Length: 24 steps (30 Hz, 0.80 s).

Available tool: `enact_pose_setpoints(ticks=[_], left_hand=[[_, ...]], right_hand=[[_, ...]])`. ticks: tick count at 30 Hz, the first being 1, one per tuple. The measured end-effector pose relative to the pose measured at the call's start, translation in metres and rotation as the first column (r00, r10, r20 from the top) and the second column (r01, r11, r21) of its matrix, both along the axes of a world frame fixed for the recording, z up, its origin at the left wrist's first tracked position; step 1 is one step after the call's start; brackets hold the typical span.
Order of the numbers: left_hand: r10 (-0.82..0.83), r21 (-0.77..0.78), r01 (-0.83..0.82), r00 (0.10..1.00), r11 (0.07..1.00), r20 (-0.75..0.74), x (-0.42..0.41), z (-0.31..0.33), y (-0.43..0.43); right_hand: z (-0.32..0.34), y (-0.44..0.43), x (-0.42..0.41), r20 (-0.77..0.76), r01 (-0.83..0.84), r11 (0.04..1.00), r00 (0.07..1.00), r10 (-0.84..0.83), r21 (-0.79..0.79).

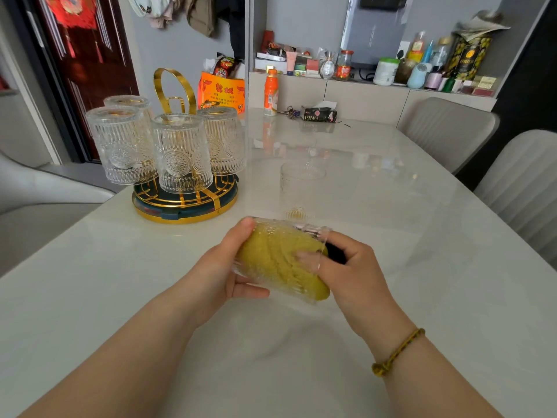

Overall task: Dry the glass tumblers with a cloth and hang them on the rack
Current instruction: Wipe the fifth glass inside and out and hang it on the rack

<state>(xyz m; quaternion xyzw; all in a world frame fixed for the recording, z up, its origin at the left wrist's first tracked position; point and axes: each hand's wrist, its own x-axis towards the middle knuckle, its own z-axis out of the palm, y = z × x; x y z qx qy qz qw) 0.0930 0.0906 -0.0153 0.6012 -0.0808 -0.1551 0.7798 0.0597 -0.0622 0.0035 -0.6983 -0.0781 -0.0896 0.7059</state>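
Head: L hand [217, 273] round tumbler [291, 230], R hand [354, 268] w/ cloth [271, 262] inside.

i can read just one word from here: "pino", in big pale letters on the dark tissue pack [319, 114] that lies at the far end of the table [391, 230]; the orange bag [221, 92] by the wall has two big red chinese signs and rows of small red print under them, but they are too blurry for me to read; the orange bottle [270, 93] has a label with tiny marks i can't make out; the dark tin [468, 57] far off on the right has a round badge with letters too small to tell
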Motion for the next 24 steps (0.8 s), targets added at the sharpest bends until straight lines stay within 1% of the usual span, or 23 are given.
enact_pose_setpoints(ticks=[1,3,5,6,7,8,9,10,12,13,14,15,16,17,18,20,21,22,23,24], left_hand=[[-0.044,-0.019,0.044,0.999,0.999,0.020,0.000,-0.001,0.002],[-0.144,-0.104,0.155,0.984,0.982,0.101,-0.001,0.002,0.007],[-0.174,-0.126,0.195,0.971,0.973,0.164,0.001,0.002,0.010],[-0.160,-0.120,0.185,0.968,0.975,0.193,0.003,0.000,0.012],[-0.131,-0.108,0.158,0.967,0.981,0.218,0.005,-0.001,0.012],[-0.093,-0.094,0.118,0.967,0.989,0.238,0.005,-0.001,0.011],[-0.055,-0.076,0.076,0.966,0.994,0.252,0.004,0.000,0.009],[-0.015,-0.049,0.028,0.967,0.998,0.253,0.002,0.001,0.008],[0.050,0.012,-0.053,0.983,0.998,0.178,0.000,0.001,0.004],[0.060,0.041,-0.065,0.992,0.997,0.110,-0.002,0.002,0.002],[0.060,0.072,-0.064,0.997,0.995,0.050,-0.002,0.001,0.000],[0.046,0.110,-0.047,0.999,0.993,0.010,-0.002,0.000,-0.001],[0.027,0.148,-0.026,1.000,0.989,-0.004,-0.001,-0.002,-0.002],[0.008,0.158,-0.008,1.000,0.987,-0.002,-0.003,-0.002,-0.002],[-0.022,0.127,0.021,1.000,0.992,0.009,-0.003,-0.002,-0.002],[-0.126,0.020,0.125,0.990,0.992,0.062,-0.001,-0.003,0.002],[-0.141,-0.032,0.145,0.986,0.989,0.094,0.000,-0.002,0.005],[-0.146,-0.088,0.157,0.982,0.984,0.121,0.001,-0.001,0.008],[-0.138,-0.124,0.156,0.980,0.980,0.141,0.002,-0.001,0.010],[-0.122,-0.144,0.145,0.980,0.979,0.155,0.003,-0.001,0.011]], right_hand=[[-0.001,0.000,0.001,-0.073,0.001,0.997,0.997,0.005,0.078],[-0.004,-0.001,0.005,-0.233,-0.033,0.950,0.966,0.110,0.312],[-0.006,-0.002,0.008,-0.311,-0.041,0.854,0.921,0.233,0.519],[-0.006,-0.003,0.009,-0.319,-0.029,0.820,0.913,0.255,0.572],[-0.004,-0.003,0.008,-0.311,-0.030,0.811,0.915,0.258,0.585],[-0.003,-0.003,0.008,-0.287,-0.039,0.826,0.928,0.239,0.562],[-0.001,-0.002,0.006,-0.253,-0.050,0.861,0.946,0.203,0.506],[0.001,-0.003,0.005,-0.207,-0.052,0.909,0.967,0.149,0.413],[0.005,-0.003,0.000,-0.103,-0.028,0.983,0.994,0.047,0.184],[0.006,-0.002,-0.001,-0.061,-0.016,0.996,0.998,0.022,0.089],[0.006,-0.002,-0.001,-0.034,-0.015,0.999,0.999,0.016,0.029],[0.004,-0.002,0.000,-0.027,-0.009,1.000,1.000,0.010,0.005],[0.003,-0.003,0.002,-0.043,0.000,1.000,0.999,0.001,0.011],[0.000,-0.004,0.003,-0.080,0.010,0.999,0.997,-0.006,0.050],[-0.002,-0.005,0.005,-0.130,0.005,0.992,0.991,0.012,0.127],[-0.004,-0.007,0.007,-0.229,-0.048,0.943,0.965,0.129,0.330],[-0.004,-0.006,0.007,-0.261,-0.073,0.906,0.945,0.197,0.417],[-0.003,-0.006,0.006,-0.279,-0.090,0.878,0.929,0.244,0.470],[-0.002,-0.006,0.005,-0.281,-0.100,0.869,0.923,0.263,0.485],[-0.001,-0.006,0.004,-0.265,-0.104,0.880,0.931,0.250,0.463]])
